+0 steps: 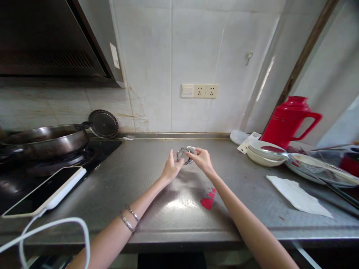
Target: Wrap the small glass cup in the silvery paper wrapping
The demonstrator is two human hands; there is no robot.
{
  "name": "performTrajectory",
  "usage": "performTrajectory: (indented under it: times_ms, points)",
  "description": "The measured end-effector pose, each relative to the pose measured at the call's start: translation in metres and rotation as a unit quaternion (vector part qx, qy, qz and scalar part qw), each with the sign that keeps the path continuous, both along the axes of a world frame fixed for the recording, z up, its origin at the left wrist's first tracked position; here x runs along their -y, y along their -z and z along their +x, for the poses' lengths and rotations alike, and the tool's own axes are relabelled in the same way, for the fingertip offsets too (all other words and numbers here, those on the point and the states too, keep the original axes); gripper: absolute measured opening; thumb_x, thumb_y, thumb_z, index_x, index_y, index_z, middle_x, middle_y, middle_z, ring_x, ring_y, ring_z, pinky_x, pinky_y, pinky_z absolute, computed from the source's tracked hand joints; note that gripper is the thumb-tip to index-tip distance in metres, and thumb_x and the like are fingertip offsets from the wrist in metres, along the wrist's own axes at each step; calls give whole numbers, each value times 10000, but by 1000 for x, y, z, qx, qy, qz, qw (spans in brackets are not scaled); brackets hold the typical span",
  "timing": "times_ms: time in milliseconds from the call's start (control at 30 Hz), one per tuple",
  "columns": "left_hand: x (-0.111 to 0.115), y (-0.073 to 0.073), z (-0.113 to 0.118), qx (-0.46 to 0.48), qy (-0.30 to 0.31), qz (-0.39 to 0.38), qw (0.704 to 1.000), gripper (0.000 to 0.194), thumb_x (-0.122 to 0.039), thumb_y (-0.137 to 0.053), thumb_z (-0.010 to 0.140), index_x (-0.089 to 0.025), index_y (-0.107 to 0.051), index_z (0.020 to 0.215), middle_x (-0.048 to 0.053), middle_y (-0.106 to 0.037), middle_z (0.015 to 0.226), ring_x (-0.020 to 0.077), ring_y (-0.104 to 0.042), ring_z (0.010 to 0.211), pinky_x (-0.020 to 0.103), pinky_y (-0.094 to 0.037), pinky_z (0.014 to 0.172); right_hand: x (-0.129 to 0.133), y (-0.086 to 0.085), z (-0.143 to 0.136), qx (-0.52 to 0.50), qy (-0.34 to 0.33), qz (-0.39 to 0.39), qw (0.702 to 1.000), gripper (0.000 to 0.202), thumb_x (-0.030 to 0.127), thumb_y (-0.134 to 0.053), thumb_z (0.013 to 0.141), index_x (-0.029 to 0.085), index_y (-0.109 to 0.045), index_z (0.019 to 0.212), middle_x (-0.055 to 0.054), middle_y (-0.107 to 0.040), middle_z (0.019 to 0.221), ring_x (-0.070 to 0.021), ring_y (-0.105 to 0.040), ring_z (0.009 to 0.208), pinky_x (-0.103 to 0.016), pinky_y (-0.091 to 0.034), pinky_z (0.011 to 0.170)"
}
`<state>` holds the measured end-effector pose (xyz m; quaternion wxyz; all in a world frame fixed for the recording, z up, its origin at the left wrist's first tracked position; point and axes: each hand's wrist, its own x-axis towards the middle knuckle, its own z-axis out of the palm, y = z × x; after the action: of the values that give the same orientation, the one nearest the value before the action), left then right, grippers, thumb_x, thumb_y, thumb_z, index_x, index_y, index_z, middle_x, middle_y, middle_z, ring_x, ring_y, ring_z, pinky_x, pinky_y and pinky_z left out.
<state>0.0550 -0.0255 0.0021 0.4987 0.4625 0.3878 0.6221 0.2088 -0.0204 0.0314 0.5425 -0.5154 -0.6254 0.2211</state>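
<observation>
Near the middle of the metal counter (126, 201), both hands hold a small, round, silvery piece that looks like crumpled foil (183, 152). My left hand (171, 167) grips its left and lower edge, with the thumb in front and a finger raised behind. The fingers of my right hand (202, 160) pinch its right side. The piece is held above the counter, its centre clear or pale. Two bracelets (129, 218) circle my left wrist. Red scraps (208, 201) lie on the counter beside my right forearm.
At the left are a pan (53, 140) on the stove and a white-cased device (42, 192) with a cable (56, 223). On the right stand a red thermos (288, 121), bowls (265, 158) and a plate (305, 173); a white napkin (298, 196) lies in front.
</observation>
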Motion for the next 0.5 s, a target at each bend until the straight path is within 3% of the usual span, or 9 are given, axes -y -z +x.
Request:
performTrajectory:
  times_ms: [100,200,333,500]
  points:
    - [9,-1,8,7,29,14,999,905,-77,-850,476,-175,-477,1295,118,-639,1135,272,-585,1091,300,-455,908,8,-2,-7,34,32,24,999,257,391,-643,697,142,-701,720,-3,-646,615,-152,-565,610,-225,-363,539]
    - [9,1,12,-28,22,6,999,984,-66,-854,435,-181,-440,1320,136,-606,1173,286,-593,1061,333,-462,898,16,-4,-17,67,19,59,996,212,362,-648,723,161,-706,757,-18,-688,681,-170,-601,655,-233,-399,584]
    - [1,9,8,-11,3,32,999,960,-57,-830,452,-184,-430,1315,145,-554,1233,292,-556,1118,342,-449,925,21,-3,-25,113,4,117,987,245,331,-655,753,172,-711,932,-72,-723,861,-209,-640,781,-285,-457,713]
    - [-4,13,1,-1,-11,59,998,956,-57,-828,448,-189,-424,1304,134,-556,1213,284,-504,1184,343,-413,983,22,4,-32,131,-15,148,980,328,303,-692,732,179,-694,1036,-96,-701,909,-212,-634,792,-301,-490,713]
